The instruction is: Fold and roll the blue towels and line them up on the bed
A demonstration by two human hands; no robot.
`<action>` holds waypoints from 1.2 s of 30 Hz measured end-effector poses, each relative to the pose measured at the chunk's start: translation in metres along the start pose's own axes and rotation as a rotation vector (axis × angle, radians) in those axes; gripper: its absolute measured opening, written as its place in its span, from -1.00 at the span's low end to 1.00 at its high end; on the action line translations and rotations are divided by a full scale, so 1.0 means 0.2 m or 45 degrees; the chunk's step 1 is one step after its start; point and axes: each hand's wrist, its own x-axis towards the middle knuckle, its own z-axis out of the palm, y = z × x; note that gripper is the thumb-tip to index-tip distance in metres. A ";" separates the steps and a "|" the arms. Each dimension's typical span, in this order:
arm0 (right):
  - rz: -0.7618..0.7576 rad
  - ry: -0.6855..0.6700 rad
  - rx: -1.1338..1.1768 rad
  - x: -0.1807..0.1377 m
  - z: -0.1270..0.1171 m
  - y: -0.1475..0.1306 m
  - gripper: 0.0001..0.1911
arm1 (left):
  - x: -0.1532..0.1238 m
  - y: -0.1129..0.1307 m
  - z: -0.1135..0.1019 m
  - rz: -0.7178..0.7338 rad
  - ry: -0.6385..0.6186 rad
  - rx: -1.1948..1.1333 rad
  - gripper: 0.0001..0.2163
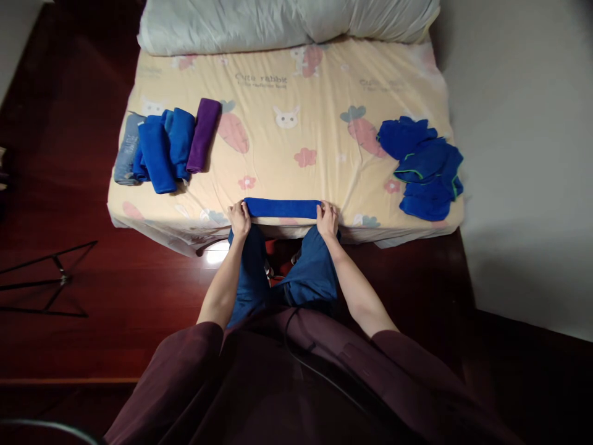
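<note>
A blue towel (pixel 282 208), folded into a long narrow strip, lies along the near edge of the bed. My left hand (pixel 239 219) grips its left end, fingers closed at the corner. At the opposite end, my right hand (pixel 327 219) is closed on the right corner. Folded or rolled towels sit in a group at the bed's left: a grey-blue one (pixel 127 151), a blue one (pixel 157 154) leaning over others, and a purple one (pixel 204 136). On the right, blue cloths with green edging (pixel 428 167) lie in a crumpled heap.
The bed (pixel 287 176) has a yellow sheet printed with rabbits and carrots. A pale quilt (pixel 278 25) is bunched across its far side. A wall (pixel 519 154) stands to the right. Black tripod legs (pixel 60 278) rest on the dark red floor (pixel 139 321) at left.
</note>
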 end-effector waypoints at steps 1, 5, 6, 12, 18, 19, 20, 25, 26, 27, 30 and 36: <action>-0.011 0.016 -0.012 0.00 -0.01 -0.01 -0.45 | -0.01 0.01 -0.01 0.007 0.004 0.005 -0.54; -0.145 0.029 -0.095 -0.04 -0.06 -0.07 -0.46 | -0.04 0.07 -0.04 0.239 -0.062 0.010 -0.55; -0.210 -0.011 -0.119 -0.05 -0.07 -0.08 -0.47 | -0.05 0.08 -0.05 0.330 -0.126 0.014 -0.54; -0.698 -0.414 -0.217 -0.08 -0.09 -0.15 -0.45 | -0.05 0.11 -0.04 0.631 -0.555 0.078 -0.47; -0.513 -0.431 -0.297 -0.10 -0.08 -0.11 -0.42 | -0.05 0.09 -0.01 0.566 -0.497 0.177 -0.41; -0.454 -0.403 -0.313 -0.11 -0.08 -0.10 -0.42 | -0.06 0.09 -0.02 0.546 -0.469 0.203 -0.40; -0.401 -0.382 -0.330 -0.13 -0.08 -0.09 -0.42 | -0.07 0.09 -0.02 0.519 -0.439 0.229 -0.38; -0.170 -0.167 -0.292 -0.21 -0.08 -0.05 -0.40 | -0.24 0.10 -0.08 0.357 -0.212 0.329 -0.33; -0.157 -0.105 -0.256 -0.22 -0.08 -0.05 -0.40 | -0.31 0.10 -0.09 0.352 -0.186 0.331 -0.32; -0.164 -0.056 -0.218 -0.23 -0.08 -0.05 -0.40 | -0.40 0.09 -0.08 0.354 -0.180 0.322 -0.32; -0.282 -0.031 -0.139 -0.26 -0.10 -0.07 -0.40 | -0.68 0.09 -0.03 0.342 -0.342 0.229 -0.31; -0.649 -0.282 -0.160 -0.28 -0.13 -0.15 -0.40 | -0.87 0.25 0.12 0.508 -0.526 0.198 -0.36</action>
